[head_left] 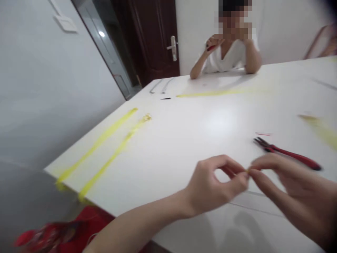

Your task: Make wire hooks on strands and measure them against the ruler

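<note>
My left hand (214,186) is closed in a pinch, thumb against forefinger. My right hand (295,189) pinches too, and the fingertips of both hands meet over the table. Between them shows a tiny gold-yellow piece (248,171), mostly hidden by the fingers and too small to name. Just beyond my right hand lies a pair of pliers (286,153) with red handles and dark jaws pointing left. A thin red strip (263,134) rests by the jaws.
Yellow strands (101,139) lie on the white table (184,140), hanging over its left edge; more yellow strands (322,130) lie at right. A small black pointed item (166,98) lies farther back. Across the table sits a person (226,56) holding something red. Red fabric (92,221) is below left.
</note>
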Demonstrator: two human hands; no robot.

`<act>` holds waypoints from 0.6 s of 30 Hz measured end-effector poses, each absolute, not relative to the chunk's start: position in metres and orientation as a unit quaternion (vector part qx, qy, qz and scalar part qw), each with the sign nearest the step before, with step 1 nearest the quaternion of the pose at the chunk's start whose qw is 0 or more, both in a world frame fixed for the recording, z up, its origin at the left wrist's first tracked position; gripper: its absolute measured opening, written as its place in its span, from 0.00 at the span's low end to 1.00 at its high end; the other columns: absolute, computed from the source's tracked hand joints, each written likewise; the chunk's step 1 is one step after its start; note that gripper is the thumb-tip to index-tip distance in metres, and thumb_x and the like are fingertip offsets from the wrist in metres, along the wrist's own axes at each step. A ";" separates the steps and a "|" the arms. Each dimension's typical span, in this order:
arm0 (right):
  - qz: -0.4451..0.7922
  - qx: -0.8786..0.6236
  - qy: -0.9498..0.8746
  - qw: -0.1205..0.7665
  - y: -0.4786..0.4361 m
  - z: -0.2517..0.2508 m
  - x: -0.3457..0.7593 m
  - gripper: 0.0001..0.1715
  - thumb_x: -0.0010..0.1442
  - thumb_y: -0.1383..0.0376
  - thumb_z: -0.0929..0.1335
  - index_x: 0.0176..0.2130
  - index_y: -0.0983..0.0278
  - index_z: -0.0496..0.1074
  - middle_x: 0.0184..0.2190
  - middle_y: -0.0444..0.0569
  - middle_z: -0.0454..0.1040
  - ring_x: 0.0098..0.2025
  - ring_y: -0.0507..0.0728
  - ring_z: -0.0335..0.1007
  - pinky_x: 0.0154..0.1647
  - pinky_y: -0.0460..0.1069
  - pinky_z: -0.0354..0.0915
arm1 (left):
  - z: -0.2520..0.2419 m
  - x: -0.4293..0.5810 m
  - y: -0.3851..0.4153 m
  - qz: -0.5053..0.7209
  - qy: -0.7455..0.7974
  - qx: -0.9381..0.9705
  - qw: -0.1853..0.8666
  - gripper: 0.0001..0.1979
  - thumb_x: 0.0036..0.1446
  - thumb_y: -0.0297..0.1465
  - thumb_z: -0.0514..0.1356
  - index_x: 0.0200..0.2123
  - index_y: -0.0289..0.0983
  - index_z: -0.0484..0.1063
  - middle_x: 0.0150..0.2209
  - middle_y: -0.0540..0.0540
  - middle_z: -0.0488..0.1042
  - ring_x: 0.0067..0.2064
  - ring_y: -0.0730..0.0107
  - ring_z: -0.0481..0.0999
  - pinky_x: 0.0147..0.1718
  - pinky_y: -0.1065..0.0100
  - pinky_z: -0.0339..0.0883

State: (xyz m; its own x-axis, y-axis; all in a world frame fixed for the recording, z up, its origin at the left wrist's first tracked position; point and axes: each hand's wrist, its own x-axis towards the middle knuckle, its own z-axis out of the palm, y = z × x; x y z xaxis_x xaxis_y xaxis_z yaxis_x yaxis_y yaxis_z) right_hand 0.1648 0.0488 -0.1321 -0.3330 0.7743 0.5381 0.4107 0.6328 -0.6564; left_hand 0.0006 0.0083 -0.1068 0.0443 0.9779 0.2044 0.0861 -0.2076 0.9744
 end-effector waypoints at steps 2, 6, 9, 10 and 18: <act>0.199 -0.350 -0.808 0.430 0.043 -0.114 0.162 0.05 0.58 0.62 0.65 0.30 0.59 0.67 0.26 0.42 0.68 0.28 0.50 0.64 0.27 0.46 0.59 | -0.104 0.000 0.009 0.512 0.450 0.571 0.457 0.05 0.53 0.28 0.60 0.26 0.35 0.71 0.25 0.48 0.72 0.30 0.71 0.70 0.32 0.69 0.67; 0.234 -0.337 -0.803 0.432 0.041 -0.105 0.156 0.04 0.58 0.70 0.65 0.31 0.61 0.67 0.27 0.41 0.68 0.29 0.49 0.65 0.29 0.46 0.61 | -0.103 -0.001 0.008 0.502 0.442 0.565 0.483 0.06 0.56 0.28 0.59 0.26 0.35 0.71 0.25 0.50 0.70 0.29 0.74 0.67 0.31 0.70 0.64; 0.257 -0.333 -0.795 0.437 0.039 -0.106 0.156 0.05 0.57 0.70 0.65 0.31 0.61 0.66 0.27 0.42 0.68 0.30 0.49 0.65 0.30 0.47 0.61 | -0.103 -0.002 0.007 0.494 0.440 0.568 0.489 0.07 0.56 0.28 0.58 0.26 0.36 0.71 0.25 0.51 0.70 0.29 0.74 0.67 0.30 0.71 0.63; 0.261 -0.331 -0.794 0.438 0.039 -0.106 0.156 0.05 0.57 0.71 0.65 0.31 0.61 0.66 0.27 0.41 0.68 0.30 0.49 0.64 0.30 0.47 0.61 | -0.102 -0.002 0.007 0.491 0.441 0.567 0.493 0.07 0.57 0.28 0.58 0.26 0.37 0.71 0.25 0.51 0.70 0.29 0.74 0.67 0.29 0.71 0.63; 0.297 -0.321 -0.786 0.436 0.039 -0.104 0.155 0.06 0.57 0.72 0.64 0.32 0.62 0.66 0.28 0.41 0.67 0.31 0.49 0.64 0.31 0.47 0.62 | -0.100 -0.005 0.011 0.479 0.447 0.560 0.507 0.08 0.55 0.28 0.58 0.25 0.39 0.73 0.23 0.52 0.70 0.26 0.74 0.67 0.27 0.71 0.63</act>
